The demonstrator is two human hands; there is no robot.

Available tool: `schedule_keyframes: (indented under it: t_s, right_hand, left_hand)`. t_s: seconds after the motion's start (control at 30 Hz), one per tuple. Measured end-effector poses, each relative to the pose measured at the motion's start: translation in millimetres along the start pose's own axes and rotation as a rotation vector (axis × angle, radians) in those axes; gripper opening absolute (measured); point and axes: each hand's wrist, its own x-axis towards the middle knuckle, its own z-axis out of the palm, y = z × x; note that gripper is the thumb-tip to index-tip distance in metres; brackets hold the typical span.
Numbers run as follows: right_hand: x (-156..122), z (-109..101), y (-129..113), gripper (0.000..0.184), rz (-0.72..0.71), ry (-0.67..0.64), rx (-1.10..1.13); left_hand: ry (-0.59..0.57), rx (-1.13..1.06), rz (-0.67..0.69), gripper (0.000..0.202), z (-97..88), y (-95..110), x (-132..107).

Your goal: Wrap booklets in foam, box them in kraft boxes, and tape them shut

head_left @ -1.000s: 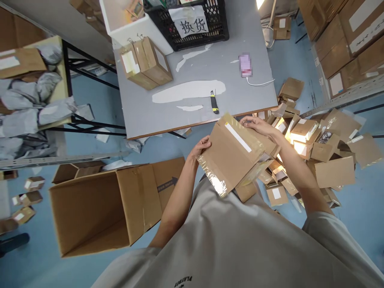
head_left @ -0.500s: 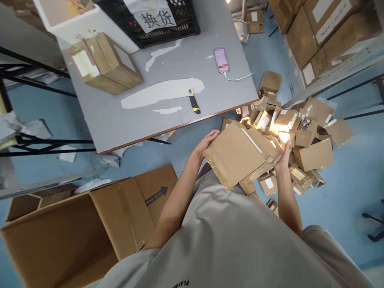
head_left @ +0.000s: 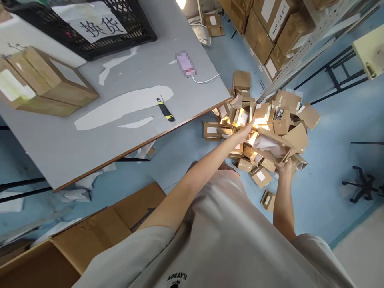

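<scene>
I hold a flat brown cardboard box [head_left: 292, 138] tilted over a heap of small cardboard boxes [head_left: 282, 106] on the blue floor. Its near end gapes and shows something white inside. My left hand [head_left: 244, 130] reaches out along my arm and grips the box's left end. My right hand [head_left: 283, 166] grips its lower edge from beneath, with the fingers curled up round it. A bright light glares on the heap just beyond my left hand.
A grey table [head_left: 99, 140] carries a yellow-black utility knife [head_left: 165, 109], a phone on a white cable [head_left: 186, 65], brown boxes [head_left: 45, 86] and a black crate [head_left: 90, 36]. A large open carton [head_left: 81, 244] lies at lower left. Shelves of cartons [head_left: 270, 28] and a chair base [head_left: 363, 184] stand to the right.
My view has swung right. Both hands have carried the box away from my chest, out and down over the heap, and its open end now faces me.
</scene>
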Motion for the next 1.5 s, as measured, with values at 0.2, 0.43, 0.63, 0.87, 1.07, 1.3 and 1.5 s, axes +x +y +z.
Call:
schedule_keyframes:
  t_s: [0.2, 0.43, 0.63, 0.87, 1.07, 1.3, 1.5]
  right_hand:
    - [-9.9, 44.3, 26.6, 0.029, 0.141, -0.005, -0.006]
    - [-58.0, 230.8, 80.2, 0.016, 0.25, -0.247, -0.046]
    - [-163.9, 450.7, 115.6, 0.019, 0.31, -0.632, -0.28]
    - [-309.6, 659.4, 163.6, 0.017, 0.167, -0.922, -0.445]
    - [-372.8, 767.2, 196.2, 0.032, -0.019, -1.017, -0.621]
    - [-397.1, 874.6, 215.2, 0.069, -0.76, -1.046, -0.919]
    - [-400.5, 984.0, 228.1, 0.087, -1.3, -1.01, -1.263]
  left_hand:
    - [0.216, -0.022, 0.044, 0.076, -85.4, 5.2, -61.7]
    - [0.604, -0.351, 0.042, 0.043, -258.0, -37.0, -209.7]
    - [0.843, -0.694, 0.185, 0.019, -391.7, -53.0, -356.4]
    - [0.978, -0.877, 0.403, 0.014, -528.2, -35.8, -512.2]
    - [1.108, -0.782, 0.462, 0.019, -627.8, 3.7, -573.4]
    - [1.271, -0.306, 0.556, 0.055, -709.1, 97.7, -548.5]
    - [1.381, 0.284, 0.514, 0.094, -773.2, 179.9, -493.9]
